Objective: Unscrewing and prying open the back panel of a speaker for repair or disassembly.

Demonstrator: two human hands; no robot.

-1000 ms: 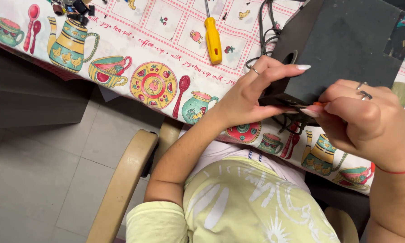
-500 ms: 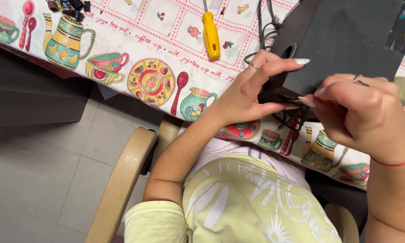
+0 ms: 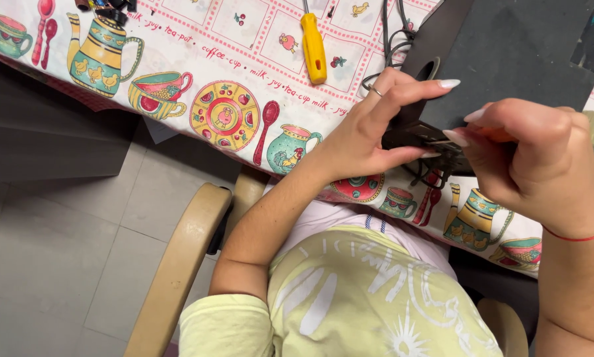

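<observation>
Black device casing [image 3: 515,59], large, flat and dark, lies at the near edge of the table [image 3: 178,39], its lower corner overhanging toward the person's lap. The left hand [image 3: 376,129] reaches up from a bent elbow, wrist cocked, and pinches that corner: the thumb presses from below and the forefinger stretches straight along the casing's edge, a ring on one finger. The right hand [image 3: 535,158] comes in from the right with the forearm raised, its fingers curled tight around a small orange-handled tool [image 3: 498,134], mostly hidden in the fist, whose thin metal tip points left at the corner, just beside the left thumb. A red thread circles the right wrist. On the patterned tablecloth [image 3: 231,112], printed with teapots, cups and spoons, a yellow-handled screwdriver [image 3: 313,47] lies well apart from both hands, near a bunch of dark cables [image 3: 389,46]. Below, a wooden chair arm [image 3: 185,258] curves beside the person's pale yellow shirt [image 3: 350,304].
</observation>
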